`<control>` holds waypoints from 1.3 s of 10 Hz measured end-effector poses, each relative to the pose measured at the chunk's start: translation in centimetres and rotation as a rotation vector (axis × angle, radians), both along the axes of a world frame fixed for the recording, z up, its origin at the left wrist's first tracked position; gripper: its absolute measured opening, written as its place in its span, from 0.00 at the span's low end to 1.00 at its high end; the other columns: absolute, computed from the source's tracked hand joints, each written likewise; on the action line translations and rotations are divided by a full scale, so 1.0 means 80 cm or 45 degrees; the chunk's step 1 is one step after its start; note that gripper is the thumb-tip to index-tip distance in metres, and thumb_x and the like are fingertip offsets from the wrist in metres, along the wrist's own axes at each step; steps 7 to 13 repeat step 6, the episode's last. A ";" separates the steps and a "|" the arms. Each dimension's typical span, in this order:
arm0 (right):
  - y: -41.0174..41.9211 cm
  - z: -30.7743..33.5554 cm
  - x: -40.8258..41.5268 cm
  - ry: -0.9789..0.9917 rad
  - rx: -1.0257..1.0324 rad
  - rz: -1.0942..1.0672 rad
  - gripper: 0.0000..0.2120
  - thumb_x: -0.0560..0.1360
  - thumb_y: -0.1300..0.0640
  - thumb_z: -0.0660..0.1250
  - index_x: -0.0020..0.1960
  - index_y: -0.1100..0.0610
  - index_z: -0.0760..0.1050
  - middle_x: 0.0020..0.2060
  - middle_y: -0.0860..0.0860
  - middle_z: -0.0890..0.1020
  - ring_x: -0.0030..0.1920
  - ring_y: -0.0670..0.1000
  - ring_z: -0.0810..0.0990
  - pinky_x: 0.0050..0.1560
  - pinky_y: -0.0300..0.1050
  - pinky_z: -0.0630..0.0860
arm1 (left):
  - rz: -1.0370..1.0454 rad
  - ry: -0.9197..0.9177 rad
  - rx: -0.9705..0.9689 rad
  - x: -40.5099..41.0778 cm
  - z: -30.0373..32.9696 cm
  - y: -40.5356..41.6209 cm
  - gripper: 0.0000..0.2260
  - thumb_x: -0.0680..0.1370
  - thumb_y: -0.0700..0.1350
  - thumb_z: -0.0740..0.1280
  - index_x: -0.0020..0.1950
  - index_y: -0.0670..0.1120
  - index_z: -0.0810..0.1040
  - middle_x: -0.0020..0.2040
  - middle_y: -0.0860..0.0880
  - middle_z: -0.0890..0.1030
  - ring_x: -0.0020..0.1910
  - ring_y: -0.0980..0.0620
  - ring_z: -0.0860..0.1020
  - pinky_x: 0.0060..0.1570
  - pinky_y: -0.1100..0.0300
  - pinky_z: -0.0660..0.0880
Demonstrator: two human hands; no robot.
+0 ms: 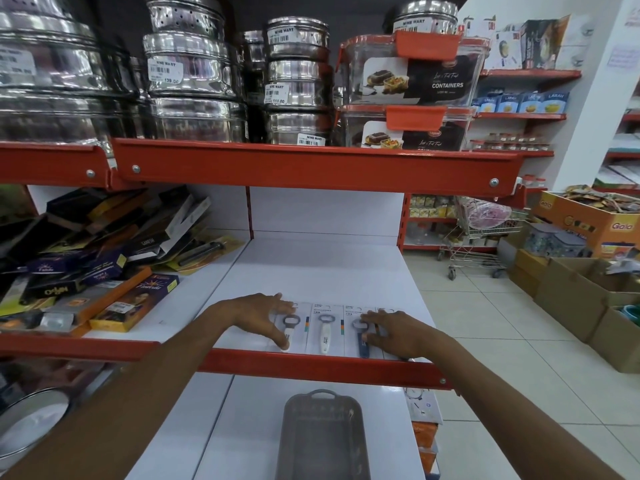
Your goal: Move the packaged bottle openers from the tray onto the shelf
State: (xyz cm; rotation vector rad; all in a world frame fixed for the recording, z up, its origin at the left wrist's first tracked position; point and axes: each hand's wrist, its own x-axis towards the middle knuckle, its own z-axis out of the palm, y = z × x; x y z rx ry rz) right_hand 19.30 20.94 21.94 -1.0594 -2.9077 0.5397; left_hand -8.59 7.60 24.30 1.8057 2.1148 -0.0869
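Observation:
Several carded bottle openers lie side by side at the front of the white shelf (311,271). My left hand (266,315) rests with spread fingers on the leftmost pack (292,323), a white-handled opener. The middle pack (325,332), also white-handled, lies untouched. My right hand (391,330) lies flat on the blue-handled pack (363,341) and on another pack mostly hidden under it. The grey plastic tray (322,431) stands on the shelf below and looks empty.
A jumble of boxed goods (104,265) fills the left of the shelf. The red shelf lip (311,367) runs under my hands. Steel tins and food containers stand on the upper shelf (311,164). Cardboard boxes (581,292) and a trolley (485,237) are in the aisle at right.

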 end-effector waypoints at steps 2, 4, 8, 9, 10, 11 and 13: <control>-0.006 0.001 -0.003 -0.008 -0.005 0.015 0.20 0.80 0.48 0.60 0.71 0.51 0.66 0.68 0.54 0.74 0.64 0.57 0.75 0.65 0.51 0.69 | 0.022 -0.042 0.010 0.001 -0.004 -0.001 0.44 0.65 0.64 0.72 0.78 0.57 0.61 0.82 0.51 0.55 0.80 0.51 0.53 0.75 0.52 0.58; -0.014 0.006 -0.003 -0.002 -0.013 0.012 0.18 0.81 0.51 0.59 0.69 0.54 0.68 0.68 0.53 0.75 0.64 0.57 0.74 0.66 0.51 0.68 | 0.038 -0.043 -0.002 0.001 -0.006 -0.004 0.42 0.66 0.64 0.72 0.77 0.59 0.60 0.82 0.53 0.55 0.80 0.51 0.53 0.76 0.51 0.58; -0.020 0.012 -0.003 0.088 0.184 0.016 0.25 0.80 0.46 0.59 0.75 0.50 0.61 0.76 0.49 0.64 0.75 0.53 0.62 0.73 0.53 0.60 | 0.035 -0.019 0.145 0.012 -0.001 -0.013 0.45 0.68 0.66 0.72 0.79 0.58 0.54 0.82 0.54 0.50 0.81 0.53 0.50 0.78 0.51 0.54; -0.020 0.012 -0.003 0.088 0.184 0.016 0.25 0.80 0.46 0.59 0.75 0.50 0.61 0.76 0.49 0.64 0.75 0.53 0.62 0.73 0.53 0.60 | 0.035 -0.019 0.145 0.012 -0.001 -0.013 0.45 0.68 0.66 0.72 0.79 0.58 0.54 0.82 0.54 0.50 0.81 0.53 0.50 0.78 0.51 0.54; -0.020 0.012 -0.003 0.088 0.184 0.016 0.25 0.80 0.46 0.59 0.75 0.50 0.61 0.76 0.49 0.64 0.75 0.53 0.62 0.73 0.53 0.60 | 0.035 -0.019 0.145 0.012 -0.001 -0.013 0.45 0.68 0.66 0.72 0.79 0.58 0.54 0.82 0.54 0.50 0.81 0.53 0.50 0.78 0.51 0.54; -0.020 0.012 -0.003 0.088 0.184 0.016 0.25 0.80 0.46 0.59 0.75 0.50 0.61 0.76 0.49 0.64 0.75 0.53 0.62 0.73 0.53 0.60 | 0.035 -0.019 0.145 0.012 -0.001 -0.013 0.45 0.68 0.66 0.72 0.79 0.58 0.54 0.82 0.54 0.50 0.81 0.53 0.50 0.78 0.51 0.54; -0.020 0.012 -0.003 0.088 0.184 0.016 0.25 0.80 0.46 0.59 0.75 0.50 0.61 0.76 0.49 0.64 0.75 0.53 0.62 0.73 0.53 0.60 | 0.035 -0.019 0.145 0.012 -0.001 -0.013 0.45 0.68 0.66 0.72 0.79 0.58 0.54 0.82 0.54 0.50 0.81 0.53 0.50 0.78 0.51 0.54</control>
